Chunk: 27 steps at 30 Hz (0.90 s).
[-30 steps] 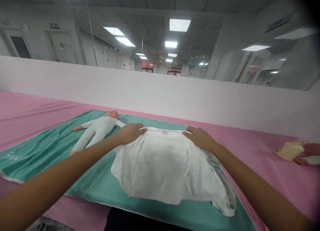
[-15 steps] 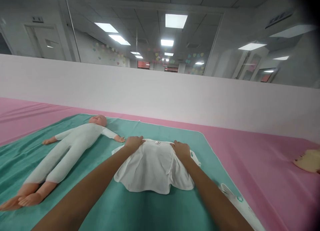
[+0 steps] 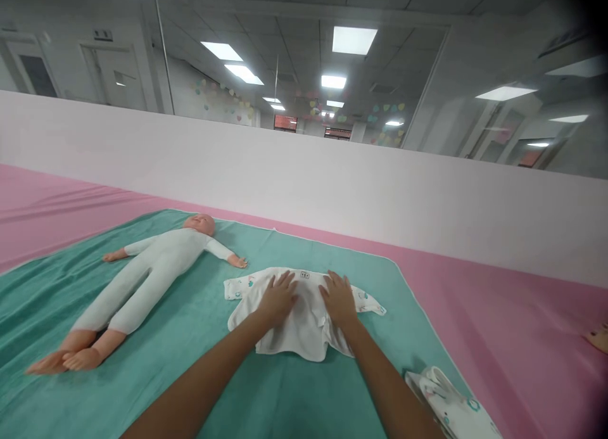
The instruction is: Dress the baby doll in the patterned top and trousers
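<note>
While the baby doll (image 3: 142,271) lies alongside, left hand (image 3: 278,298) and right hand (image 3: 338,298) press flat, fingers spread, on the white baby shirt (image 3: 299,322).

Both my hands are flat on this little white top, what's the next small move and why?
Probably sweep the left hand and right hand apart, out over the white top. Both lie flat, side by side on its middle, and its near hem looks wavy on the green mat, so an outward stroke should flatten it.
</note>
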### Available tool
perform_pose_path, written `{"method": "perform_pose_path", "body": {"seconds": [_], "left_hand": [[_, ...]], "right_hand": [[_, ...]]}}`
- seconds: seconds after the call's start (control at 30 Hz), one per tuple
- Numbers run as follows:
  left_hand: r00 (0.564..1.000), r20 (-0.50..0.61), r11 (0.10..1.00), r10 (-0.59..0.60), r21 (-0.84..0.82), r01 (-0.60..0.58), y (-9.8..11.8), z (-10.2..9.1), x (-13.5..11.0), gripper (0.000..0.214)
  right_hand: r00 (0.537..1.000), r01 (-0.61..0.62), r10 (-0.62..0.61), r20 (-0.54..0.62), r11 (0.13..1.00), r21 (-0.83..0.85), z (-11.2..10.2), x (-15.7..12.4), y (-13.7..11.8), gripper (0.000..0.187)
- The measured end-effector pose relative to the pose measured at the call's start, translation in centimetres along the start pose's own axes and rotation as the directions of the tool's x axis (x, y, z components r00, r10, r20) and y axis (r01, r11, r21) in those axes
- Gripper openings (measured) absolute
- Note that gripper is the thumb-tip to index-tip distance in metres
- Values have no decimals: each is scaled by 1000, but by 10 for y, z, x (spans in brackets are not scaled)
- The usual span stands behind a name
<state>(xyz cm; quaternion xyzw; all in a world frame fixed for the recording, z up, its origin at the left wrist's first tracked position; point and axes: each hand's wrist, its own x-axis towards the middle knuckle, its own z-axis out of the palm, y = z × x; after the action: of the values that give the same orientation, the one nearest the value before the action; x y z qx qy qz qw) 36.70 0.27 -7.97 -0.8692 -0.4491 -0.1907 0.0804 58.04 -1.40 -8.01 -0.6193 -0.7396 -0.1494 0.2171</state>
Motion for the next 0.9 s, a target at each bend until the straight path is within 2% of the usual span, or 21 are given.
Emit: {"method": "perform_pose_path", "body": {"seconds": [0.1, 0.17, 0.2, 0.27, 0.3, 0.37, 0.47, 0.57, 0.67, 0.77, 0.9], "left_hand": [[993, 116, 997, 0, -82, 10, 0, 2, -12, 43], [988, 131, 991, -86, -95, 99, -16, -5, -19, 42], [983, 115, 982, -146, -102, 158, -28, -10, -22, 41], [955, 55, 947, -291, -124, 296, -55, -23, -29, 40], [933, 30, 924, -359, -128, 359, -68, -29, -33, 41], [879, 15, 873, -477, -106, 476, -93, -39, -42, 40], [797, 30, 796, -603, -39, 604, -114, -45, -54, 38], [758, 23, 757, -652, -18, 653, -116, -47, -58, 33], [783, 12, 783, -621, -31, 621, -109, -48, -55, 25], [788, -38, 787, -615, -93, 610, -103, -52, -50, 27], [769, -166, 787, -617, -159, 596, -101, -59, -49, 32]], "right_hand": [[978, 67, -94, 186, 988, 142, 3, -19, -17, 51], [966, 28, -81, 245, 977, 212, 0, -28, -11, 52], [973, -23, -30, 229, 974, 224, -4, -32, -2, 52], [980, -186, 166, 107, 961, 207, -14, -40, 24, 52], [959, -282, 283, 25, 940, 192, -20, -44, 38, 52], [883, -445, 463, -78, 879, 171, -28, -53, 67, 50], [803, -578, 593, -54, 799, 169, -31, -64, 96, 47], [762, -628, 647, 35, 725, 285, -26, -66, 105, 51], [783, -574, 617, 77, 671, 469, -24, -63, 102, 49], [781, -501, 623, -43, 666, 553, -28, -60, 97, 38], [743, -455, 622, -246, 740, 496, -43, -63, 94, 27]]}}
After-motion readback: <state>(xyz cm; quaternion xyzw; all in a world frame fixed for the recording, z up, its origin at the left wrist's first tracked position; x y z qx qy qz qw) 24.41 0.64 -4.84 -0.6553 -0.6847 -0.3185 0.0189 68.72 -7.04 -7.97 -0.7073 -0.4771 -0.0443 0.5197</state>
